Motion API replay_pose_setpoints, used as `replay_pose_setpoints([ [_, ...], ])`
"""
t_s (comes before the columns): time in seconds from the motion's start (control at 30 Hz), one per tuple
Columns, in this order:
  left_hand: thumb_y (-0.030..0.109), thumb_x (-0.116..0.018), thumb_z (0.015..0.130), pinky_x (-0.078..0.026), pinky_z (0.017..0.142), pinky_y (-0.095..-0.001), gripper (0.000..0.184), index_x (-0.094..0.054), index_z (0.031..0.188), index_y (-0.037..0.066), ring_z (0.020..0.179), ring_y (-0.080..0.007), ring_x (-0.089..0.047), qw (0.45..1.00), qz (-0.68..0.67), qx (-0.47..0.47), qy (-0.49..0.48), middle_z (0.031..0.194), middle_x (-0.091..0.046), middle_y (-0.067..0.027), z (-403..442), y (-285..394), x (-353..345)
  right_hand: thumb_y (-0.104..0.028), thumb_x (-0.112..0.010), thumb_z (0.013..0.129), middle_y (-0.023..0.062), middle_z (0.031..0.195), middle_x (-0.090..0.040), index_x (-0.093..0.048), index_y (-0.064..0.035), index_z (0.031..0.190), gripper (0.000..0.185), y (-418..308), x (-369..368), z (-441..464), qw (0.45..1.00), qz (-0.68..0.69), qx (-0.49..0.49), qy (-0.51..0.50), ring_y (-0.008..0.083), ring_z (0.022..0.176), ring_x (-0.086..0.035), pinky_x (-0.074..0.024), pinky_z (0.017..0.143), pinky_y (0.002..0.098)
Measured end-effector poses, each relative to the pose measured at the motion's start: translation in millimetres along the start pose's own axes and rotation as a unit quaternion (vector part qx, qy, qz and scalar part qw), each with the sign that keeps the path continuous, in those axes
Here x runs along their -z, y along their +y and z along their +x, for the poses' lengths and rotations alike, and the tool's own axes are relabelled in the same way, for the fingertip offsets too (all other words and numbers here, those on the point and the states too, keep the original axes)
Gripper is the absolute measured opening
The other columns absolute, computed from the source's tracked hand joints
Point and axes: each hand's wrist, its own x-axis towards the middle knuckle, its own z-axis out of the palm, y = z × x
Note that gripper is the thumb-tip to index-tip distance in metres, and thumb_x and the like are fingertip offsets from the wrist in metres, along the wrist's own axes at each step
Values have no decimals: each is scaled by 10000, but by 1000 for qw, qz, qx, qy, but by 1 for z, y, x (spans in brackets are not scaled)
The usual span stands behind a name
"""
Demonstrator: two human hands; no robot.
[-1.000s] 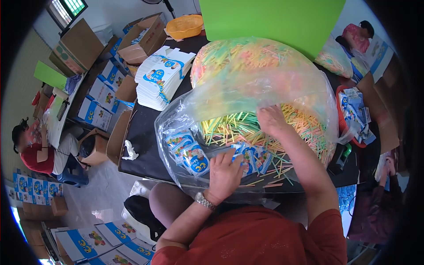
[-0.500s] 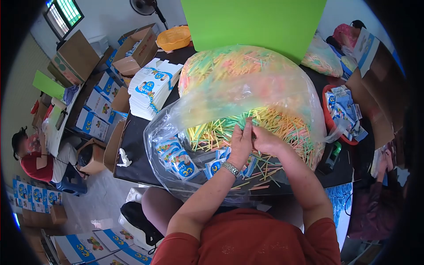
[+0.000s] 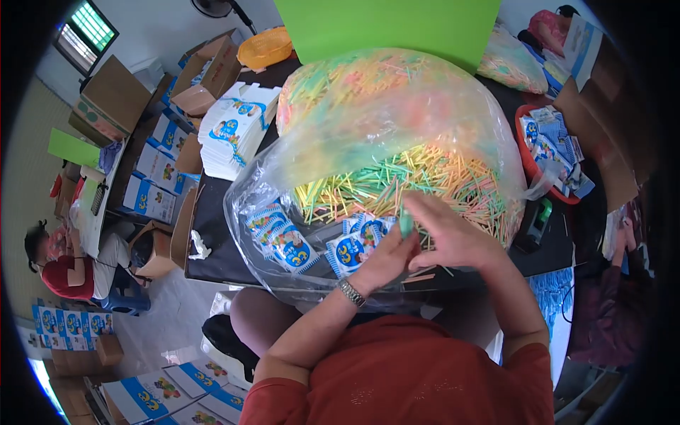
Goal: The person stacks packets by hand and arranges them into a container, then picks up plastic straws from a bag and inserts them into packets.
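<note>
A big clear plastic bag (image 3: 262,170) lies open on the table, full of thin pastel sticks (image 3: 340,185) in green, yellow, orange and pink. My left hand (image 3: 386,263), with a metal watch at the wrist, is closed around a small bunch of green sticks (image 3: 406,223). Just right of it is my right hand (image 3: 450,230), fingers apart and curved near the bunch, with nothing visible in them. Several blue-and-white printed packets (image 3: 292,244) lie at the bag's mouth, and more packets (image 3: 350,253) sit left of my left hand.
A red basket of packets (image 3: 523,152) and a black tape dispenser (image 3: 533,228) stand at the right. Flat white cartons (image 3: 227,145) are stacked at the left, with a yellow basket (image 3: 265,48) behind. Co-workers sit left (image 3: 67,273) and right (image 3: 613,312).
Both hands have drawn back from the stick pile toward me, bringing the green bunch along. My right hand has come away from the left and its fingers have spread. The view has shifted slightly.
</note>
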Motion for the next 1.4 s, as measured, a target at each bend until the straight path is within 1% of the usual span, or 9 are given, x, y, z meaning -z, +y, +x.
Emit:
replay_pose_setpoints([
  [0.03,66,-555,899,-477,877,-309,395,-453,1277,10,1033,-189,-569,968,231,-92,-43,1135,-582,-104,-4,-7,-1,-185,-752,659,190,1296,-473,-336,-15,1371,842,-4,3,-8,996,79,-25,38,366,1147,-489,-392,957,441],
  [0.1,40,-556,889,-471,853,-268,335,-492,1216,5,1004,-159,-564,990,-22,-128,-50,1114,-582,-86,-6,-15,-17,-166,-692,736,174,1142,-535,-458,14,1228,574,-6,-12,-21,996,77,5,52,348,1049,-539,-437,881,441],
  [0.2,68,-609,836,-440,884,-268,377,-480,1181,-11,1025,-166,-534,980,-58,152,-118,1139,-562,-98,-8,13,-11,-28,-545,790,167,912,-531,-534,-20,947,157,-17,-43,-47,994,32,-105,-15,373,808,-581,-495,689,433],
  [0.33,131,-644,810,-450,878,-307,435,-484,1191,-6,1032,-185,-548,994,-4,44,-103,1126,-569,-122,-5,-25,-12,-19,-541,771,168,907,-525,-525,-19,928,158,-24,-61,-52,986,67,-125,92,378,826,-581,-490,687,444],
  [0.4,183,-683,775,-423,921,-379,454,-507,1156,10,1066,-267,-544,894,387,-173,148,1114,-567,-151,-4,-23,-6,45,-533,738,173,884,-516,-523,3,865,134,-7,-58,-49,986,2,-142,82,383,787,-555,-480,669,413],
  [0.57,271,-751,683,-390,862,-440,419,-582,1001,57,1022,-309,-532,769,622,33,142,1078,-562,-130,-24,5,52,-12,-512,751,164,842,-490,-508,-10,824,73,0,-71,-52,978,-132,-164,2,353,743,-564,-477,637,415],
  [0.67,245,-743,681,-382,819,-419,312,-606,907,79,984,-282,-542,740,632,-113,199,1062,-564,-112,-33,-10,51,-70,-528,779,158,869,-516,-521,-13,811,66,1,-86,-54,977,-178,-95,-67,303,732,-602,-510,614,419],
  [1.1,119,-734,756,-463,542,-334,150,-629,832,42,646,-224,-623,866,400,-168,247,740,-635,-72,-27,-34,64,10,-578,853,75,857,-574,-595,1,941,89,67,-60,-76,939,167,-246,173,150,641,-582,-477,576,264],
  [1.4,50,-681,843,-472,627,-204,54,-670,865,2,719,-29,-561,987,81,-50,133,801,-657,6,-41,-29,71,62,-581,846,74,898,-568,-586,-8,948,123,-3,-54,8,912,325,-74,238,117,685,-573,-474,582,230],
])
